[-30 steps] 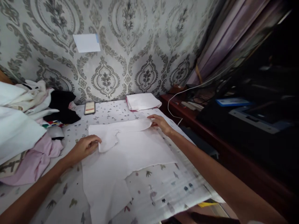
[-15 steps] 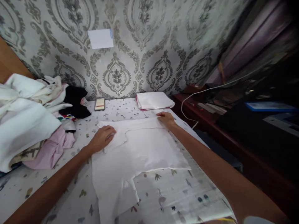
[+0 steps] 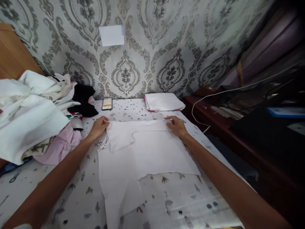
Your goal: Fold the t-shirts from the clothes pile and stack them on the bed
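Note:
A white shirt (image 3: 152, 149) lies on the patterned bedsheet (image 3: 166, 203), its far side folded over with a short sleeve on top at the left. My left hand (image 3: 99, 126) pinches the shirt's far left corner, fingers closed. At the far right corner, my right hand (image 3: 175, 125) has its thumb and fingers closed on the shirt's edge. The near left part of the shirt stretches down toward the bottom of the view.
A heap of clothes (image 3: 30, 117) fills the left side. A small framed card (image 3: 107, 103) and a folded white cloth (image 3: 164, 101) lie near the wall. Right of the bed stands a dark red table (image 3: 214, 124) with a white cable (image 3: 194, 111).
My left hand has moved away from me and onto the corner, uncovering the sleeve. My right hand stays at its corner. The whole view has shifted slightly.

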